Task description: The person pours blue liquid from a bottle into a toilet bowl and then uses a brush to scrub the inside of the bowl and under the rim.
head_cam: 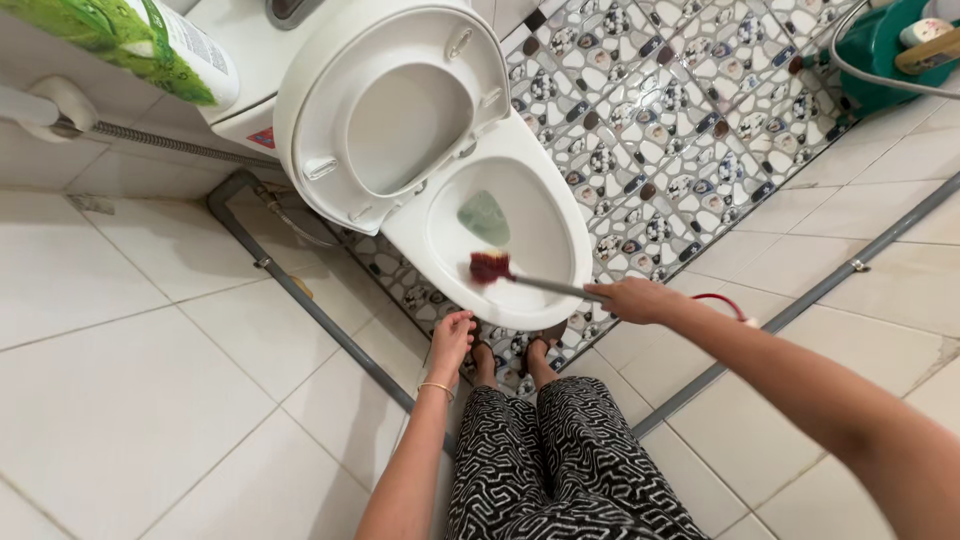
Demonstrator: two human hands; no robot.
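Observation:
A white toilet bowl (560,215) stands in front of me with its seat and lid (330,90) raised. My right hand (632,299) grips the grey handle of a toilet brush, whose dark red bristle head (489,266) rests inside the bowl near the front wall. My left hand (451,338) hangs loose beside my leg, fingers slightly apart, holding nothing; a thin bangle circles its wrist. My feet in sandals (512,357) stand just before the bowl's front rim. I wear black-and-white patterned trousers (560,460).
White tiled walls flank the patterned floor (660,130). A grey pipe (300,295) runs along the left wall, another grey pipe (830,280) along the right. A green bucket (890,50) sits top right. A green-and-white package (130,40) rests on the cistern.

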